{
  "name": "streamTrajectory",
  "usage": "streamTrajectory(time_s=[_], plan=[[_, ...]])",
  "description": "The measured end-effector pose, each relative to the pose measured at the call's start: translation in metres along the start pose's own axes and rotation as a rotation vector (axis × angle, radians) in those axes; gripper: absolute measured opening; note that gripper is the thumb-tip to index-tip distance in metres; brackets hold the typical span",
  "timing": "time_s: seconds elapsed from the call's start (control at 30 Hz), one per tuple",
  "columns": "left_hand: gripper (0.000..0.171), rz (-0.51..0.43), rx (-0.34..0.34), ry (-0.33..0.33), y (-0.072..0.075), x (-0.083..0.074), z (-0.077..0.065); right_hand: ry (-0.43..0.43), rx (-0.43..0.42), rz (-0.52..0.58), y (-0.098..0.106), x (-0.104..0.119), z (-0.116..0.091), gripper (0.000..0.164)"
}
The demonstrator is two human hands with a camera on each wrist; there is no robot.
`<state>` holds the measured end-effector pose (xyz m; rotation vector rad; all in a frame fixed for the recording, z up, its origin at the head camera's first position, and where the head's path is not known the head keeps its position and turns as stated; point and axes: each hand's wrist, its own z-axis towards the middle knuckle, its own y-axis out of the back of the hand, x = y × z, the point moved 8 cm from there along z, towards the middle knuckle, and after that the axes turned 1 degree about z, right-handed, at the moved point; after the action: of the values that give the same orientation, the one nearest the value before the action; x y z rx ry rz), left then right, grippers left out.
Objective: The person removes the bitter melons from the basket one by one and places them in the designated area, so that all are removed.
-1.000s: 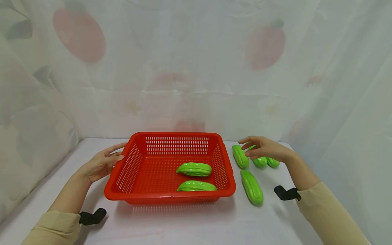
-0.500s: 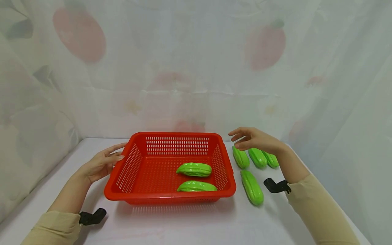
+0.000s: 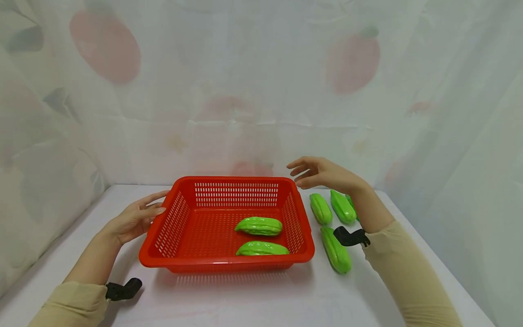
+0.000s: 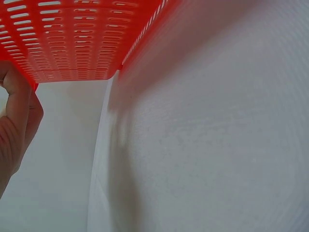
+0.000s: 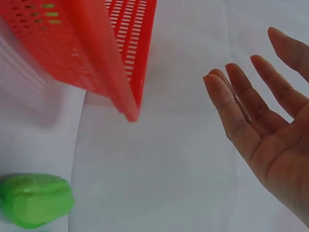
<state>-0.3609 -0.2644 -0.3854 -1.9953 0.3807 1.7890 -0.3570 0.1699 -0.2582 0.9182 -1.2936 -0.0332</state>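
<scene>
My left hand [image 3: 132,220] holds the left rim of a red plastic basket [image 3: 226,261], its thumb at the rim and its other fingertips partly hidden by it; the left wrist view shows the bent fingers against the basket's slotted wall [image 4: 77,43]. Two bright green, ridged bitter melons [image 3: 259,226] lie in the basket's right half. Above and beside the back right corner, my right hand [image 3: 324,175] hangs in the air with loose fingers, holding nothing. The right wrist view has that palm [image 5: 285,154] apart from the basket.
Right of the basket, several more bitter melons lie on the white table: one near the front [image 3: 336,250], one close to the basket [image 3: 321,209], one farther right [image 3: 343,206], another mostly behind the right forearm. A printed curtain [image 3: 261,91] encloses the back and sides.
My right hand has moved left and up, from over the bitter melons toward the basket's back right corner. The left hand, basket and bitter melons have stayed in place.
</scene>
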Motion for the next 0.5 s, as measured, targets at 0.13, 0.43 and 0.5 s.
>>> streamTrajectory(time_s=[0.13,0.43,0.5], plan=[[0.042,0.003,0.004,-0.001,0.0,0.0,0.001,0.032,0.008,0.014,-0.003,0.008,0.008,0.044],[0.041,-0.002,-0.002,0.004,-0.001,-0.001,0.002,0.083,0.014,0.05,-0.013,0.02,0.029,0.046],[0.041,-0.006,0.005,0.0,-0.001,-0.001,0.002,0.089,0.016,0.063,-0.017,0.021,0.034,0.046]])
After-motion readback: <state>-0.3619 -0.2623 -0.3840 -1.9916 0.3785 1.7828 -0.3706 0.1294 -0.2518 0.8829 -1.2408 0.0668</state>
